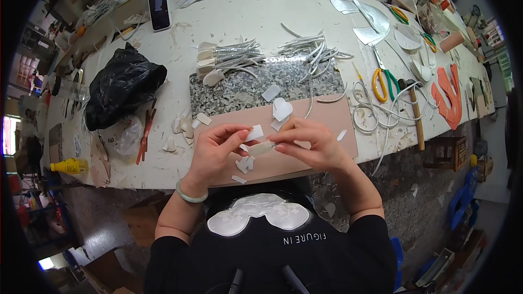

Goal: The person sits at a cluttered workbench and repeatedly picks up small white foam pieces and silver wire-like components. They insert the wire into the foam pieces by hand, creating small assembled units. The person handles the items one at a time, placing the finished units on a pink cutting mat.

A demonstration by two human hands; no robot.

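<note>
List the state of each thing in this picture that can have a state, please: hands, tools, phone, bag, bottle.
left hand: pinching a small white piece.
right hand: pinching a beige strip.
phone: propped upright, screen lit.
yellow-handled scissors: lying flat; whether the blades are closed I cannot tell.
hammer: lying flat, unused.
black plastic bag: crumpled, lying on the table.
yellow bottle: lying on its side.

Black short sleeves [376,228]; pale green bangle [190,195] on left wrist.
</note>
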